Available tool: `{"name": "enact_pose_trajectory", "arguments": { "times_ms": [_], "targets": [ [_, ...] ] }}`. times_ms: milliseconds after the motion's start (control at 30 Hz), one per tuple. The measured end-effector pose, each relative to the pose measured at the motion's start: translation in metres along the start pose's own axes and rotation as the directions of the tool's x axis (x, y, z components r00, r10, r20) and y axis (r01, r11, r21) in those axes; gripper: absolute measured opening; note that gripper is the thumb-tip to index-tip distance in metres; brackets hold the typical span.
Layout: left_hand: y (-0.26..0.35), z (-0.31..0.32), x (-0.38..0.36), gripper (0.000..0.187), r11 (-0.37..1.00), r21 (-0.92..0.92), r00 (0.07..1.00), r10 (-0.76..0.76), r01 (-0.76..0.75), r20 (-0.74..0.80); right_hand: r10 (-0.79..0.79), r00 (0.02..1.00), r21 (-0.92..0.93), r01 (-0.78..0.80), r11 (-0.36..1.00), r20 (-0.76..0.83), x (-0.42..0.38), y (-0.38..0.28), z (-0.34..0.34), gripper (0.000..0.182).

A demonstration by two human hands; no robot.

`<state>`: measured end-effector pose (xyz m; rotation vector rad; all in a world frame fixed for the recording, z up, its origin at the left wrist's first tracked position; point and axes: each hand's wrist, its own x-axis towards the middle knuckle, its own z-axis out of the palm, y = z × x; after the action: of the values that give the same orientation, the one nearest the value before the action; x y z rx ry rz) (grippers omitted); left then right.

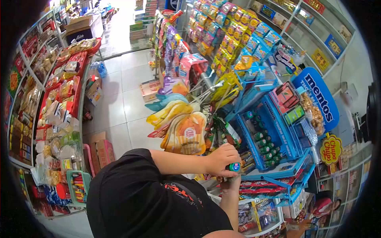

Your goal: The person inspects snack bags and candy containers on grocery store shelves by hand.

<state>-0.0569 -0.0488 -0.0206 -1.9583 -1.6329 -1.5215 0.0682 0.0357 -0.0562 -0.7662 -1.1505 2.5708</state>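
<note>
Left hand: my left hand (pixel 222 159) is closing its grip around a small green-and-blue roll of candy (pixel 234 167), fingers curled tight over the top so only the end of the roll is showing.
Right hand: my right hand (pixel 231 185) is sitting just below that grip, mostly hidden behind the left one; I cannot tell whether it is open or holding anything.
Where the roll is: it is hanging in my left grip just in front of the blue tiered wire-and-card candy display rack (pixel 278 131), near its lower tiers and not yet resting on any of them.
Progress: judging by the frame, one roll is in hand while rows of dark green round-capped rolls (pixel 264 144) are already standing packed in the rack's tray, just right of the grip; whether this roll is going in or coming out I cannot say.
Textures: the roll is looking smooth and glossy, a short cylinder; the flat red-and-blue candy bars (pixel 270 186) below the grip are shining in foil wrappers.
Above the grip: soft, crinkly orange-and-yellow snack bags (pixel 186 133) are hanging in a fanned bunch.
Sleeve: my black cloth sleeve (pixel 135 186) is filling the near foreground.
</note>
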Motion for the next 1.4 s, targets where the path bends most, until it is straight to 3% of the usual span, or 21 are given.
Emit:
{"name": "enact_pose_trajectory", "arguments": {
  "times_ms": [33,67,167,200,300,333,433,500,567,633,700,767,800,900,1000,1100,1400],
  "targets": [
    [-0.005,0.001,-0.001,0.042,0.994,-0.040,0.993,0.103,-0.105,-0.060,0.079,0.990,0.042,-0.084,0.996,0.114,0.000,0.002,0.000,0.033],
    [-0.008,0.004,-0.003,0.044,0.987,-0.076,0.988,0.135,-0.141,-0.080,0.080,0.993,0.079,-0.073,0.994,-0.089,-0.009,0.000,0.021,0.034],
    [-0.011,0.015,-0.006,0.046,0.976,-0.215,0.997,0.027,-0.042,-0.068,0.089,0.994,0.082,-0.094,0.992,0.063,-0.009,0.016,0.004,0.036],
    [-0.014,0.018,-0.008,0.048,0.959,-0.282,1.000,0.002,-0.007,-0.017,0.090,0.977,0.013,-0.094,0.995,0.196,-0.003,0.016,-0.009,0.039],
    [-0.009,0.027,-0.014,0.049,0.902,-0.428,0.998,-0.064,0.053,-0.013,0.067,0.997,0.147,-0.060,0.987,-0.043,-0.007,0.014,0.002,0.040],
    [-0.009,0.028,-0.015,0.046,0.903,-0.423,0.997,-0.074,0.080,0.029,0.071,0.997,0.199,-0.063,0.978,-0.032,-0.010,0.011,0.006,0.040],
    [-0.008,0.024,-0.011,0.052,0.951,-0.309,0.998,-0.011,0.028,0.056,0.040,0.998,0.363,-0.019,0.932,-0.051,-0.005,0.025,-0.020,0.039],
    [-0.014,0.025,-0.008,0.051,0.949,-0.310,0.998,-0.039,0.051,0.045,-0.173,0.963,0.106,0.154,0.982,0.205,-0.008,0.029,-0.053,0.041],
    [-0.021,0.021,-0.003,0.044,0.985,-0.098,0.989,-0.138,0.144,0.060,-0.273,0.956,0.114,0.261,0.959,0.105,-0.034,0.011,-0.029,0.042],
    [-0.032,0.023,0.005,0.039,0.943,-0.062,0.939,-0.332,0.327,-0.086,-0.282,0.959,0.080,0.278,0.957,0.037,-0.042,0.012,-0.047,0.040],
    [-0.038,0.016,0.024,0.039,0.888,0.025,0.887,-0.456,0.458,-0.076,-0.279,0.959,0.020,0.280,0.960,-0.060,-0.045,0.015,-0.061,0.041],
    [-0.054,0.015,0.040,0.039,0.840,-0.050,0.839,-0.542,0.540,-0.051,-0.262,0.944,-0.056,0.256,0.965,-0.200,-0.046,0.022,-0.069,0.044],
    [-0.066,0.016,0.047,0.041,0.897,0.078,0.899,-0.428,0.435,-0.092,-0.247,0.947,-0.047,0.243,0.969,-0.204,-0.048,0.025,-0.076,0.037],
    [-0.097,0.025,0.070,0.041,0.850,0.027,0.850,-0.527,0.526,0.002,-0.203,0.944,-0.040,0.200,0.979,-0.260,-0.058,0.024,-0.077,0.030],
    [-0.123,0.041,0.090,0.041,0.892,0.092,0.896,-0.445,0.442,0.011,-0.178,0.944,-0.058,0.169,0.984,-0.277,-0.064,0.030,-0.087,0.030],
    [-0.142,0.055,0.102,0.042,0.897,0.294,0.935,-0.352,0.329,0.029,-0.207,0.927,-0.059,0.198,0.978,-0.313,-0.071,0.031,-0.088,0.032],
    [-0.163,0.064,0.108,0.042,0.834,0.502,0.908,-0.369,0.230,0.197,-0.234,0.895,-0.089,0.216,0.972,-0.379,-0.081,0.035,-0.099,0.034]
  ]
}}
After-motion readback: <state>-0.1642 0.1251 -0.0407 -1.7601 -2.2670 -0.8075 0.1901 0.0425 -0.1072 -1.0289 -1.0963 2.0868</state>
